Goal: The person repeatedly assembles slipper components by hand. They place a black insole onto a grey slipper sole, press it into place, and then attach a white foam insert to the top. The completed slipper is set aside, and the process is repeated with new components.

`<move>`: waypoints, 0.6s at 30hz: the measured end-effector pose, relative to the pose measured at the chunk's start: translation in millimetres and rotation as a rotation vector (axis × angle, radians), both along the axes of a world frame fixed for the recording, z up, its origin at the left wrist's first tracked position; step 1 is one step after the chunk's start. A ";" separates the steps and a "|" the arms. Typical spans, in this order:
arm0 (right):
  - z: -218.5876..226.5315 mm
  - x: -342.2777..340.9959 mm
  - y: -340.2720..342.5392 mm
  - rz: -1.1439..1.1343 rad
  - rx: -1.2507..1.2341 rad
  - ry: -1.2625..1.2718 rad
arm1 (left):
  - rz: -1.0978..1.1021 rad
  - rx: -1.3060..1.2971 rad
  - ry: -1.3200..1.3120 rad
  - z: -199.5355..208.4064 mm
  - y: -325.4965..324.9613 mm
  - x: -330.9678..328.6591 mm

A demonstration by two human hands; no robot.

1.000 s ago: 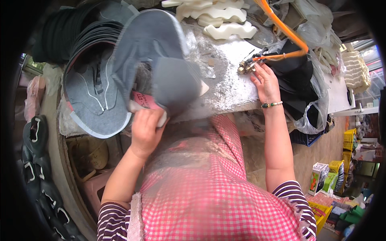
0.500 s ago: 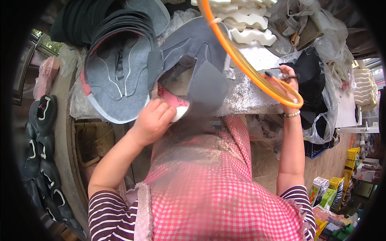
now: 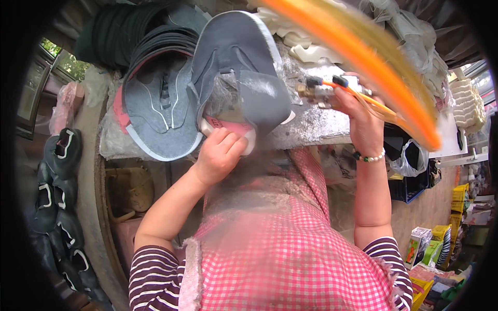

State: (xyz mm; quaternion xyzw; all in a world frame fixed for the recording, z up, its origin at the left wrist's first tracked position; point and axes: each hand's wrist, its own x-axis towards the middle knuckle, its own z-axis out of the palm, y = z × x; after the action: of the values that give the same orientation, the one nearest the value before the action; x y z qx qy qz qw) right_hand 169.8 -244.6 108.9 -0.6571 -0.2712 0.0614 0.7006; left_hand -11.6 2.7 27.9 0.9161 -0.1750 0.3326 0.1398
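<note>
My left hand (image 3: pixel 220 155) is closed on the pink-lined heel edge of a grey shoe upper (image 3: pixel 236 39). The upper lies on the workbench with its rounded toe pointing away, and a clear plastic piece shows in its opening. My right hand (image 3: pixel 367 122) grips what looks like a metal spray gun (image 3: pixel 317 92), its nozzle end pointing left at the upper's right side. A blurred orange hose (image 3: pixel 358 46) arcs across in front of that hand and hides some of its fingers. Left of the upper leans a stack of similar grey uppers (image 3: pixel 148 119), close beside it.
The workbench (image 3: pixel 327 124) is crusted with white residue. White wavy foam pieces (image 3: pixel 314 54) lie at the back. Black pieces in clear plastic (image 3: pixel 410 150) hang at the right edge. A row of dark shoes (image 3: pixel 67 202) stands at far left; yellow crates (image 3: pixel 459 197) stand at far right.
The upper has gone from tilted and blurred to lying toe-away, and my left hand has shifted slightly right with it. My right hand has brought the spray gun leftward; the hose has swung right.
</note>
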 end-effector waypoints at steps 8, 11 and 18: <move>48.8 -28.9 6.3 0.020 0.332 0.025 | 0.132 -0.851 -0.021 79.0 -37.2 30.8; 60.8 -30.4 9.5 0.060 0.437 0.027 | -0.213 -1.509 -0.025 131.4 -43.1 43.6; 72.7 -34.1 -5.7 -0.005 0.474 -0.096 | -0.679 -2.187 0.092 175.8 -9.8 30.6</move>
State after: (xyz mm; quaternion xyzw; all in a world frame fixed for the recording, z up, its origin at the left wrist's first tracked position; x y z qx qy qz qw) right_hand 135.7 -250.3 181.6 -0.4770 -0.3096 -0.0371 0.8218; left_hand 19.0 -7.1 203.7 0.2209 -0.0251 0.2182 0.9502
